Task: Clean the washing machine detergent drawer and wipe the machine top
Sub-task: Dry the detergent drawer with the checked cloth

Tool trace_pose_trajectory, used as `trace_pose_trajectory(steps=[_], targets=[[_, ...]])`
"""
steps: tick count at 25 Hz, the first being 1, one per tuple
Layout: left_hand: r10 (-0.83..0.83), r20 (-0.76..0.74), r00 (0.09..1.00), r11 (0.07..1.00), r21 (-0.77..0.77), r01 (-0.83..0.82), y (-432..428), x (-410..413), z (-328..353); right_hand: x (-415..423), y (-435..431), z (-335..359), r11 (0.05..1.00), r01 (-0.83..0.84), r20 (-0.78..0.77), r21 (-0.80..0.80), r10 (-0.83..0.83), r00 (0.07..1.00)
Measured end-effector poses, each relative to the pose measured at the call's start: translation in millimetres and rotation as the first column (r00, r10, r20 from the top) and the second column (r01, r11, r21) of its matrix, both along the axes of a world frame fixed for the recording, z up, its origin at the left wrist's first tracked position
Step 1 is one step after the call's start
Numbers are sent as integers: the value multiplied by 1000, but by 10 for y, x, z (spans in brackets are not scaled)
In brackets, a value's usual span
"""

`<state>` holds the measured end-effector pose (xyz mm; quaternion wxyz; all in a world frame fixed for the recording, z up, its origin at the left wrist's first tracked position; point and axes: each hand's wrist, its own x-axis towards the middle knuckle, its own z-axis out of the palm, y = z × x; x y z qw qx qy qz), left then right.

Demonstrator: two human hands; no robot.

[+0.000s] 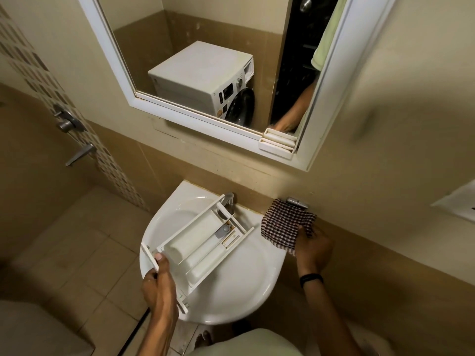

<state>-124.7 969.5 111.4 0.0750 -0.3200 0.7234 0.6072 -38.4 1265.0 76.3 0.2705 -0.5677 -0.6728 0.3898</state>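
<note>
Over a white sink [232, 300], the left hand [159, 281] grips the front panel of the detergent drawer [203, 240], seemingly light, rigid plastic best held by that panel, while the right hand [312, 249] grasps a soft checked cloth [284, 223] beside it.

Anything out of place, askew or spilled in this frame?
Only the detergent drawer: it is out of the washing machine, slanting diagonally across the sink, gripped at its front panel by the left hand. That fits cleaning. The right hand grips a checked cloth by the wall. No spill or damage shows.
</note>
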Motion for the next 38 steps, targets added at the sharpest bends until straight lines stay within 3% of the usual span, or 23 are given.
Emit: trace_pose_trajectory(steps=[4,6,8,15,19,23,26,28,34,38], targets=[[15,2,1000,1000,6,-15,67,61,41,5,-25,-14,998,-32,19,-54,33,999],[17,5,1000,1000,20,-18,106,96,78,-8,-50,44,975,-27,-41,-223,18,999],[9,5,1000,999,33,-9,137,135,77,-11,-65,100,917,-45,-162,-395,-21,987],[24,15,1000,998,50,-25,182,252,19,92,50,230,680,-106,-247,-725,-114,962],[57,27,998,997,48,-58,176,331,18,136,24,439,660,-175,-300,-731,-81,950],[94,4,996,994,56,-94,113,406,128,118,-196,529,750,-251,-349,-612,29,937],[131,-11,991,991,39,-130,-38,430,171,81,-386,561,857,-313,-283,-410,206,937],[159,-26,987,987,34,-158,-182,429,171,9,-447,582,874,-338,-303,-349,236,923],[246,-55,968,964,115,-238,-662,475,250,-270,-634,698,698,-459,-586,-550,69,808],[288,-51,956,953,117,-281,-1171,510,250,-329,-1109,975,437,-666,-759,-605,-64,648]])
